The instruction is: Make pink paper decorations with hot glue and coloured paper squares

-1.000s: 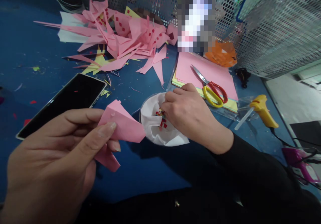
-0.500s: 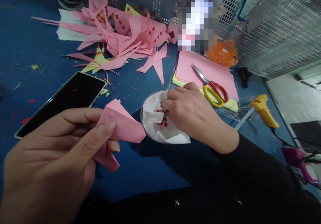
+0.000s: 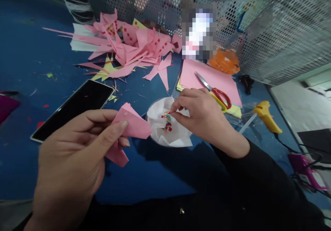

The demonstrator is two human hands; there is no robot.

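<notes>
Between the thumb and fingers of my left hand [image 3: 85,148] is a folded piece of pink paper [image 3: 136,124], with a small pale dot of something near its top corner. To its right stands a round bowl lined with white paper [image 3: 178,141]. Small red, yellow and blue paper bits [image 3: 168,122] lie in a cluster inside it. My right hand [image 3: 200,115] reaches over the bowl's right side, thumb and forefinger pinched at the top of the cluster. What sits between those fingertips is too small to make out.
A black phone [image 3: 74,110] lies at left. Behind are a heap of pink paper cut-outs [image 3: 134,49] and a metal mesh basket [image 3: 160,3]. Scissors [image 3: 219,98] rest on coloured paper sheets [image 3: 193,70]. A yellow glue gun [image 3: 267,117] with a cord lies at right.
My right hand has risen slightly out of the bowl and moved right, its fingertips now pinched above the bits, which show more. The view has shifted; my left hand still holds the pink paper.
</notes>
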